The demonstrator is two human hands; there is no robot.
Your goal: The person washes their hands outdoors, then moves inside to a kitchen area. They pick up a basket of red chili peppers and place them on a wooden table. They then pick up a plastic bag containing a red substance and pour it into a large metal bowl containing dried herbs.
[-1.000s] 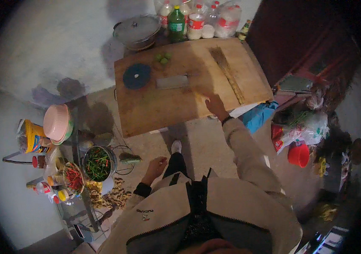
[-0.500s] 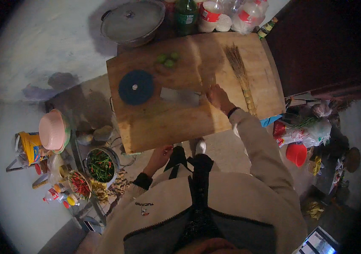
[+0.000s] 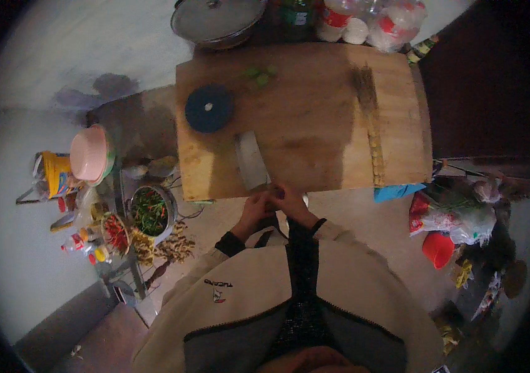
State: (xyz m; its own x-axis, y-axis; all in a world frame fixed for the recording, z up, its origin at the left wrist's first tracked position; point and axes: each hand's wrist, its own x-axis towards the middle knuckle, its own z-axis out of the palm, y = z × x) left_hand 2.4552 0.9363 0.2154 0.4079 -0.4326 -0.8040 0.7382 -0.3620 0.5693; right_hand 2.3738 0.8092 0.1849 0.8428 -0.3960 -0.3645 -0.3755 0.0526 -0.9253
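Note:
A cleaver (image 3: 250,160) with a broad grey blade points away from me over the left half of the wooden tabletop (image 3: 302,124). My right hand (image 3: 290,202) is closed around its handle at the near edge. My left hand (image 3: 255,211) is closed too, meeting the right at the handle; what its fingers grip is hidden. Beyond the blade, to the left, lies a round dark blue lid (image 3: 210,118) with a pale knob. Several small green vegetables or fruits (image 3: 260,76) sit farther back, blurred. A straw hand brush (image 3: 375,149) lies lengthwise at the right.
A lidded pan (image 3: 218,25) and bottles (image 3: 296,13) stand behind the tabletop. On the left are a pink basin (image 3: 89,154), a pot of green and red peppers (image 3: 151,212) and a basket of red peppers (image 3: 114,232). Plastic bags (image 3: 473,211) and a red container (image 3: 437,250) are right.
My right hand has drawn the cleaver toward me and left, turning its blade from crosswise to pointing away. My left hand has come up to join it. The view has shifted.

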